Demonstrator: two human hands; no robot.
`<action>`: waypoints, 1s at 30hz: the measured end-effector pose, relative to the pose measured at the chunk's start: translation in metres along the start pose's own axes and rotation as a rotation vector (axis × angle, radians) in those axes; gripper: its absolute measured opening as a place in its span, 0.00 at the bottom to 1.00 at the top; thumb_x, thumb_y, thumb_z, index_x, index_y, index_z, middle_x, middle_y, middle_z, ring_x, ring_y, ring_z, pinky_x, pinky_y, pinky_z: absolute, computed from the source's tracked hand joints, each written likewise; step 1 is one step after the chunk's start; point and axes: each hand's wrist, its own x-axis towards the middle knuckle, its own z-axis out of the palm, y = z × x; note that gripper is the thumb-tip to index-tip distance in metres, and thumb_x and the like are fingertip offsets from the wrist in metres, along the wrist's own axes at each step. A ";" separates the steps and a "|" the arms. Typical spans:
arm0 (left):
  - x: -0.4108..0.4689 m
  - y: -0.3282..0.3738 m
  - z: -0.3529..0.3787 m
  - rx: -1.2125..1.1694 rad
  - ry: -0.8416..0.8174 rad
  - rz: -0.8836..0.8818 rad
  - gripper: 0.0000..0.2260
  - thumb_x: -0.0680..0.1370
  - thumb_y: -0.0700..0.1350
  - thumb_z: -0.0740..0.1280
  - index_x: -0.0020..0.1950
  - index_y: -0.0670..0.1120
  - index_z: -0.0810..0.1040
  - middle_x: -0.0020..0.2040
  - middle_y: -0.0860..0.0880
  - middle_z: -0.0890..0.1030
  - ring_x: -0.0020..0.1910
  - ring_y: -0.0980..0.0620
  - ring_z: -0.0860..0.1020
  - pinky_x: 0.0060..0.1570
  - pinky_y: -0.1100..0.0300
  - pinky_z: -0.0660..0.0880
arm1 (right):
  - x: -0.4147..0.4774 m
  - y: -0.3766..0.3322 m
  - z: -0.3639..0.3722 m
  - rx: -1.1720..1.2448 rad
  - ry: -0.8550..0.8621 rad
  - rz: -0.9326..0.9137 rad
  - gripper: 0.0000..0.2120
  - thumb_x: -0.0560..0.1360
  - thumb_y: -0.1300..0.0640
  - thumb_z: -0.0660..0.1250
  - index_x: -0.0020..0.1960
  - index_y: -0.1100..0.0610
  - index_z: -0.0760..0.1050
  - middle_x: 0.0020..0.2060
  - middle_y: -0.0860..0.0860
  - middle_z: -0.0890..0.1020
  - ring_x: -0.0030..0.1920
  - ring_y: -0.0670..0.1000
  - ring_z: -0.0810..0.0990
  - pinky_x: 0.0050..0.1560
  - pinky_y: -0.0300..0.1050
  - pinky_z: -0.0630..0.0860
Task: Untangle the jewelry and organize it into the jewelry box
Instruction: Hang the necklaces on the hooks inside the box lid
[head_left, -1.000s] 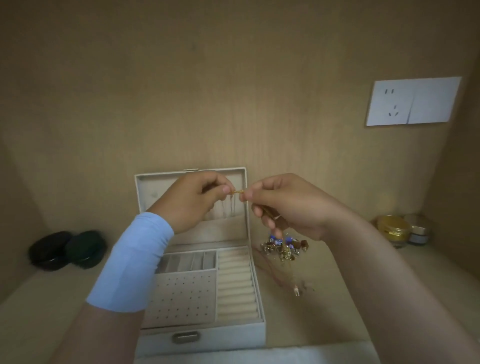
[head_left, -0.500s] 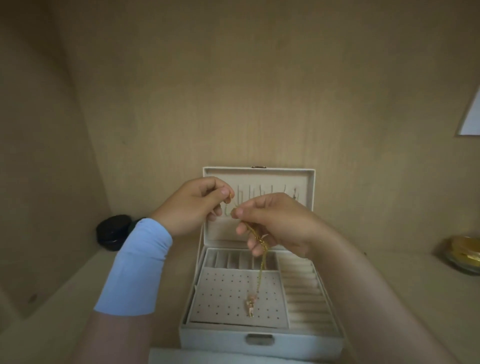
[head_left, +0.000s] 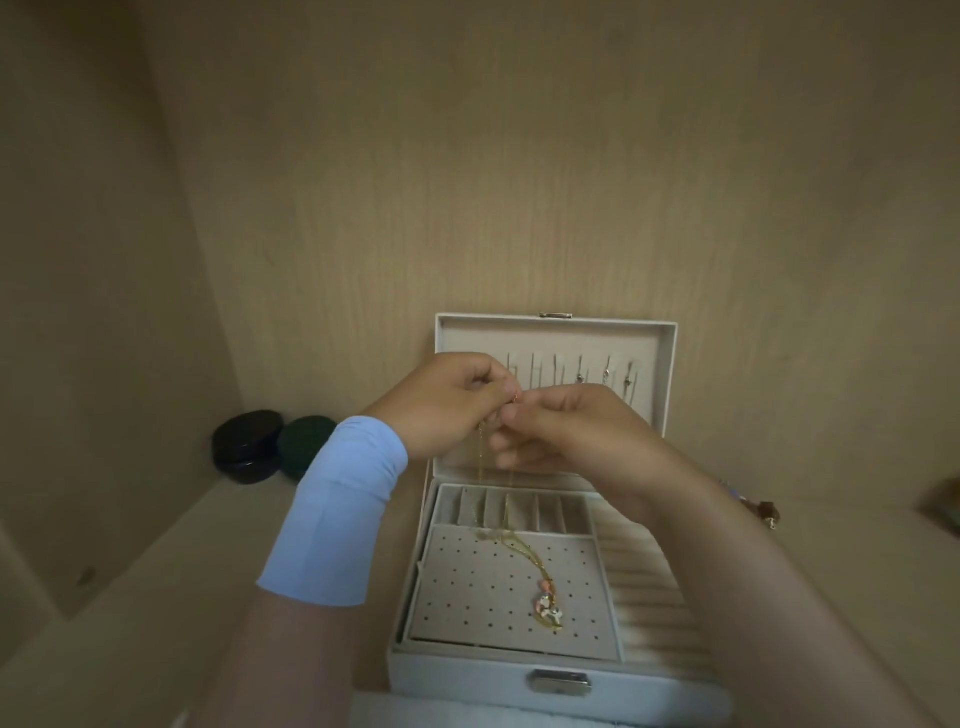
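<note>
Left hand (head_left: 448, 411) and right hand (head_left: 574, 441) pinch one necklace (head_left: 546, 607) over one jewelry box (head_left: 556, 332).

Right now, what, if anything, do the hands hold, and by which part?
Left hand and right hand each pinch the thin gold chain necklace at its top.

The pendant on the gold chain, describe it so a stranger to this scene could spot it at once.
Find the open white jewelry box against the wooden back wall, then the dotted panel in its front left. The pendant rests on that panel's right part, at the end of a gold chain. It is the only colourful piece there, pink and white.
</note>
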 end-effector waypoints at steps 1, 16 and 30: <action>0.001 0.001 0.000 0.003 0.002 0.001 0.08 0.80 0.46 0.64 0.44 0.48 0.81 0.30 0.58 0.77 0.28 0.64 0.72 0.33 0.70 0.68 | 0.001 0.000 -0.001 0.010 0.035 -0.006 0.09 0.78 0.57 0.70 0.51 0.62 0.84 0.38 0.54 0.84 0.36 0.52 0.83 0.43 0.41 0.81; -0.003 -0.020 -0.020 -0.133 0.014 -0.070 0.15 0.80 0.51 0.66 0.33 0.52 0.77 0.33 0.51 0.78 0.36 0.55 0.77 0.48 0.59 0.75 | 0.009 0.010 0.003 -0.088 0.308 -0.073 0.10 0.80 0.56 0.66 0.44 0.59 0.83 0.26 0.45 0.75 0.22 0.43 0.68 0.23 0.35 0.65; 0.019 -0.039 0.007 -0.073 0.653 -0.191 0.09 0.74 0.53 0.71 0.37 0.51 0.79 0.36 0.56 0.81 0.40 0.56 0.79 0.44 0.61 0.75 | 0.075 0.003 0.031 -0.346 0.811 -0.273 0.05 0.73 0.54 0.73 0.40 0.53 0.82 0.32 0.45 0.82 0.34 0.41 0.80 0.35 0.28 0.70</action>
